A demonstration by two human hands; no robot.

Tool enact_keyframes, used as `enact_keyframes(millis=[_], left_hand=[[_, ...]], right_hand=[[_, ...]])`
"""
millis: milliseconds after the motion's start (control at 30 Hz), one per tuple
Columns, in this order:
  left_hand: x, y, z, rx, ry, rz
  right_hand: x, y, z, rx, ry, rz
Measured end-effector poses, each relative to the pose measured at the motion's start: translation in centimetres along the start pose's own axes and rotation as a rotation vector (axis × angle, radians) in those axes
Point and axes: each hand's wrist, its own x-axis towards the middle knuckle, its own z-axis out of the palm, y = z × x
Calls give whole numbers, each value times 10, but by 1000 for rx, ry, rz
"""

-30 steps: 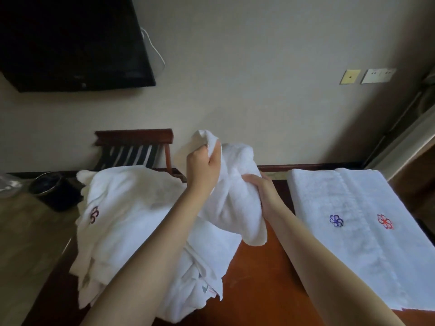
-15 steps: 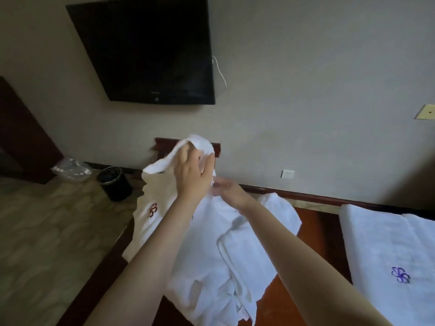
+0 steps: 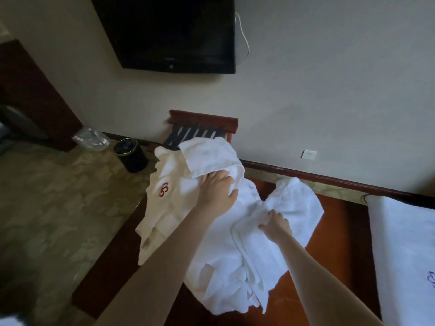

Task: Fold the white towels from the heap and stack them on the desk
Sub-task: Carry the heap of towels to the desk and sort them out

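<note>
A person is freeing a towel [image 3: 211,156] from the heap [image 3: 219,260] on the table [image 3: 339,236] — left grip [image 3: 216,191] curling round its edge at the heap's far end, right grip [image 3: 274,223] pinching a mid-heap fold — a clean lift likely coming next.

Single head-worn view, wide-angle. Looks forward and down over desk [image 3: 341,231] toward wall [image 3: 329,90]. Close in: left forearm [image 3: 164,267] and right forearm [image 3: 313,267] enter from bottom edge, towel heap [image 3: 219,250] fills centre. Frame rolled, desk edge runs diagonal from lower left up to centre. Television [image 3: 169,31] cut at top edge, floor [image 3: 58,208] takes left side, folded towel [image 3: 404,243] clipped at right edge.
</note>
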Motion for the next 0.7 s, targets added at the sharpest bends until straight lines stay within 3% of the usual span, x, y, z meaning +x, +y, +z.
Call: enact_keyframes(millis=[267,467,600,700], left_hand=[[5,12,-14,28,99,-95],[8,42,-28,-101,200,-137],[6,55,-55,-623,439,-71],[8,51,-83,-904,538,-42]], right_hand=[[-11,5,-38,73,182,-140],[-51,-22,-114,363,558,-349],[-94,-73,-165,612,782,-640],[-121,-121,-193,691,804,-833]])
